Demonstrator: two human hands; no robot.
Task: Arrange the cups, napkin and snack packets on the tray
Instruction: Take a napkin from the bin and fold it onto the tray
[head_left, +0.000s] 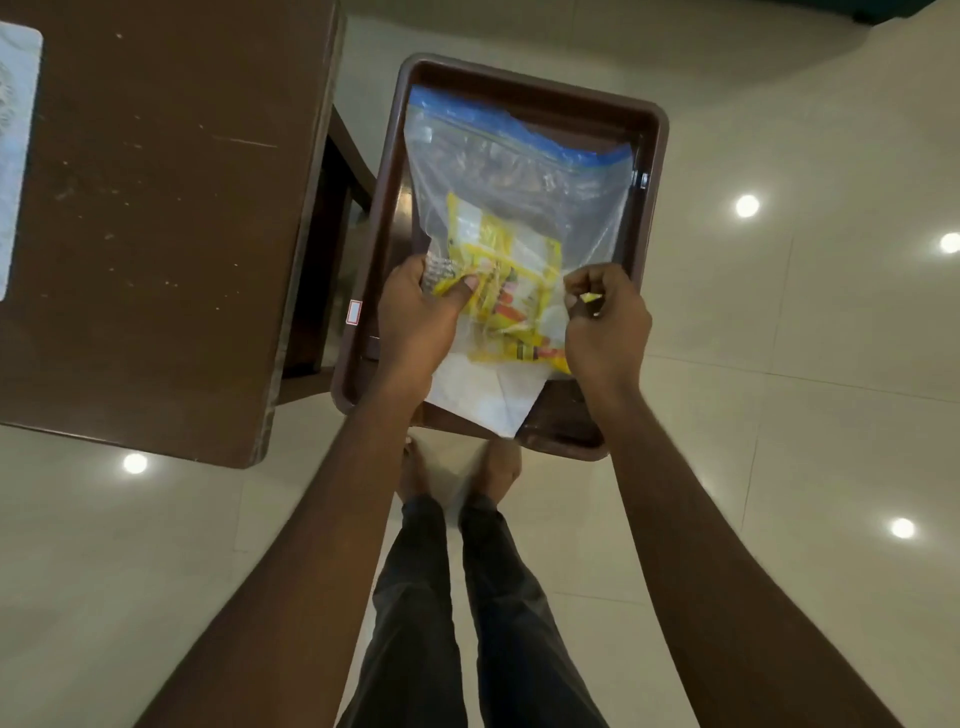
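A brown plastic tray (652, 171) sits on a low stand beside a table. Over it lies a clear zip bag (519, 171) with a blue seal strip, holding yellow snack packets (511, 280) and a white napkin (483, 389). My left hand (415, 322) grips the bag's lower left part, thumb pressed on the yellow packets. My right hand (605, 317) pinches the bag's lower right edge, with a bit of yellow wrapper between the fingers. No cups are in view.
A brown wooden table (156, 208) stands to the left, with a pale mat (15, 156) at its far left edge. Glossy cream floor tiles surround everything. My legs and bare feet (457, 467) stand just below the tray.
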